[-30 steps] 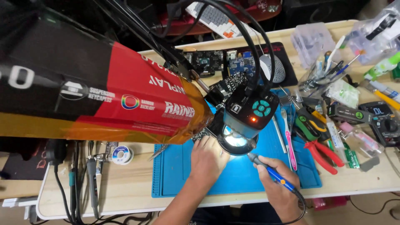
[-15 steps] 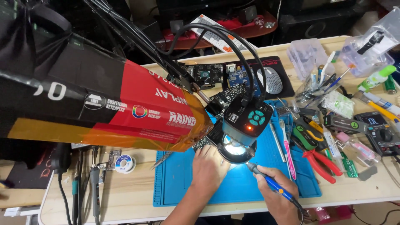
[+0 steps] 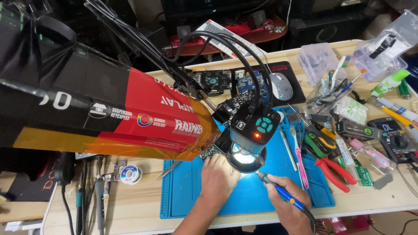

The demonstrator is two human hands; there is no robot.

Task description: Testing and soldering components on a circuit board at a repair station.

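Blue silicone work mat (image 3: 278, 191) covers the middle of the wooden bench (image 3: 135, 209). Left hand (image 3: 220, 176) rests flat, palm down, on the mat, fingers extended and pressing the edge of a dark circuit board (image 3: 213, 151) that lies mostly hidden under the digital microscope (image 3: 254, 135); fingers not curled around anything. Right hand (image 3: 289, 206) is wrapped pen-style around a blue soldering iron (image 3: 278, 190), tip aimed up and left into the lit ring under the microscope head. Whether the tip touches the board cannot be told; the lens housing blocks it.

Large red, black and orange box (image 3: 109, 109) overhangs the left side of the bench. Solder spool (image 3: 129, 174) sits on bare wood just left of the mat. Red-handled pliers (image 3: 333, 172) and a pink-handled tool (image 3: 299, 161) lie at the mat's right edge. Multimeter (image 3: 394, 139) sits further right, well apart from the hands. White mouse (image 3: 281, 85) sits on a black pad behind the microscope.
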